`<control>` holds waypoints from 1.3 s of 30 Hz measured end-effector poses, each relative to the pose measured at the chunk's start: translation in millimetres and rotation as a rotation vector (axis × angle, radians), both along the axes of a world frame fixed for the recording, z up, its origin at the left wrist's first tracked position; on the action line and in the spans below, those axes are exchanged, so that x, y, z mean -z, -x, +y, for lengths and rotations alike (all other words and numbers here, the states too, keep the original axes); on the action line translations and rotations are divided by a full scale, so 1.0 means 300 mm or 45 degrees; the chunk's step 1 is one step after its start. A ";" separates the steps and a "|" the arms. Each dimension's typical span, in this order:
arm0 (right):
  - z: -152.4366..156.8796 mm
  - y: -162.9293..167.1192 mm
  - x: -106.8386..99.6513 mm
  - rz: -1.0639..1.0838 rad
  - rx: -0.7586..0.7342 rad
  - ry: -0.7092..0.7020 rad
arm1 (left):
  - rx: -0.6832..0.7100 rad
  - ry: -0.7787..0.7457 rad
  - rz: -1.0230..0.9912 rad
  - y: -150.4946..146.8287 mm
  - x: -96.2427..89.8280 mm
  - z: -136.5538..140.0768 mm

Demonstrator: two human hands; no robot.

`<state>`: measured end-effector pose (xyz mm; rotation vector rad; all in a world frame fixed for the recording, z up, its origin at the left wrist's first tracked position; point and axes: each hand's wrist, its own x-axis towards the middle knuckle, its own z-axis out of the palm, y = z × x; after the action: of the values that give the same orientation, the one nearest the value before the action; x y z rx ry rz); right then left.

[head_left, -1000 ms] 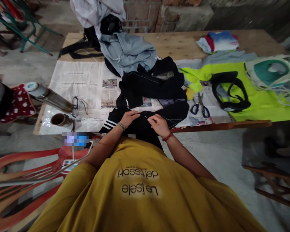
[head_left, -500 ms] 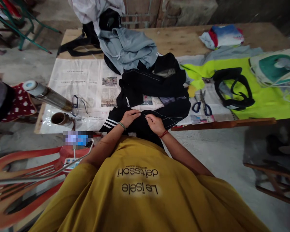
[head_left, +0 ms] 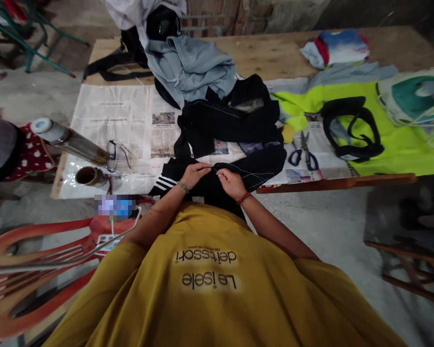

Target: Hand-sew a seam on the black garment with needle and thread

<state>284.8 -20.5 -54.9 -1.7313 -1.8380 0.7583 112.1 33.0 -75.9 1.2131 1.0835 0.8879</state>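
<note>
Black trousers or a similar black garment (head_left: 265,164) with white stripes at one end lies at the table's near edge. My left hand (head_left: 194,175), with a green bracelet, pinches a fold of it between thumb and fingers. Close beside it, my right hand (head_left: 232,183), wearing a red bracelet, is closed in a pinch at the same fold. Whatever is between those right fingertips is too small to make out. Thin white thread lines run over the cloth to the right. Dark-handled scissors (head_left: 304,156) lie on newspaper right of the garment.
A grey garment (head_left: 198,67) is heaped behind the black cloth. To the left are a bottle (head_left: 68,142), a brown cup (head_left: 90,177) and glasses (head_left: 117,154). An iron (head_left: 417,96) and black strap (head_left: 352,130) rest on yellow-green fabric at right. A red chair (head_left: 29,277) stands lower left.
The camera view has shifted slightly. Both hands keep nearly the same pinch on the black garment, and the other things stay in place.
</note>
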 end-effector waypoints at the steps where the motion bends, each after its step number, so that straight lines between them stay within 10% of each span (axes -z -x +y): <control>1: 0.000 0.000 0.000 -0.003 -0.003 0.001 | -0.003 -0.006 -0.002 0.000 0.001 0.000; 39: -0.015 0.048 0.039 -0.114 0.064 -0.026 | 0.037 -0.092 -0.027 0.028 0.006 0.005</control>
<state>270.4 -24.9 -66.7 -1.8183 -1.8466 0.6498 103.7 34.5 -77.6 1.2731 1.0218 0.9220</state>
